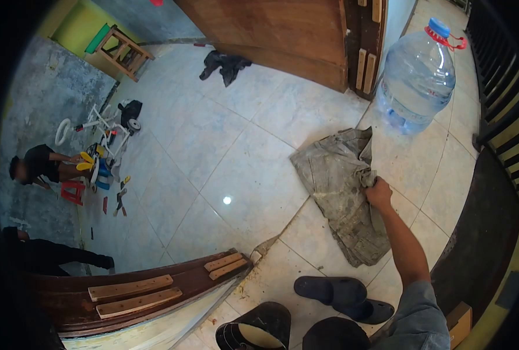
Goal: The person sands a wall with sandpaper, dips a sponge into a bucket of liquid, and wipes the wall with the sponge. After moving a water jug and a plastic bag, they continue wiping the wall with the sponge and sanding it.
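Note:
My right hand point(379, 193) is closed on the edge of a dirty grey-brown pair of shorts point(344, 192). The shorts lie rumpled over the tiles at the doorway, their fabric stained and creased. A grey sleeve point(414, 318) covers the upper part of my right arm. Beyond the hand stands a large clear water bottle point(418, 81) with a blue cap and a red handle. Dark slippers point(344, 296) rest on the floor below the shorts. My left hand is out of the picture.
A black bucket point(265, 324) and a wooden door frame point(137, 294) are near the bottom. Black railings point(507, 93) line the right side. Inside the room are a seated person point(41, 163), a small white bicycle point(111, 131), tools, a dark cloth point(227, 67) and a stool point(122, 51).

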Demonstrator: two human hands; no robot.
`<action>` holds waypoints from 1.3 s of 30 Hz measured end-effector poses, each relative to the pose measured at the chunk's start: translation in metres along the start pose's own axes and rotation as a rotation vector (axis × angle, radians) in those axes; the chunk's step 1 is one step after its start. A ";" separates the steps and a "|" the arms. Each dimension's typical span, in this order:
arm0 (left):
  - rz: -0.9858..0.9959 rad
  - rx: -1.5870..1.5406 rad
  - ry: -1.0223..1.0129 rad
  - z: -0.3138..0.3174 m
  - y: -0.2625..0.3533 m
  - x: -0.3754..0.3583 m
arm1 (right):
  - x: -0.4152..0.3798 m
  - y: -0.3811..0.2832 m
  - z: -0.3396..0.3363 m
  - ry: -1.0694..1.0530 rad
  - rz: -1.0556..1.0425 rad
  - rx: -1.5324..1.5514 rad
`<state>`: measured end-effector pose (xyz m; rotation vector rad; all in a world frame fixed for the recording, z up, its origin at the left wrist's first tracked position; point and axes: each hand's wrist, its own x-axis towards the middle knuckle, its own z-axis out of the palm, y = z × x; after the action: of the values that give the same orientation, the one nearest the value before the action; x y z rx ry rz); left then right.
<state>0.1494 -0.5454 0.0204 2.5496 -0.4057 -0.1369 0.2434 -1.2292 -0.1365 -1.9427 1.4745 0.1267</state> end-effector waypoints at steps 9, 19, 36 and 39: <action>0.058 0.073 -0.004 -0.003 0.025 0.014 | -0.062 -0.001 -0.133 0.816 -0.509 -0.238; 0.033 0.150 0.051 -0.006 0.023 0.010 | -0.361 0.121 0.054 -0.308 -1.162 -0.706; -0.182 0.263 -0.128 -0.018 0.039 0.011 | -0.142 -0.012 -0.106 -0.064 -0.489 -0.538; -0.183 0.274 -0.233 -0.019 0.037 0.012 | -0.250 -0.123 -0.019 -0.072 -1.042 0.187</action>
<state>0.1549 -0.5688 0.0561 2.8499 -0.2933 -0.4798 0.2574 -1.0214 0.0497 -2.2565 0.2794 -0.3863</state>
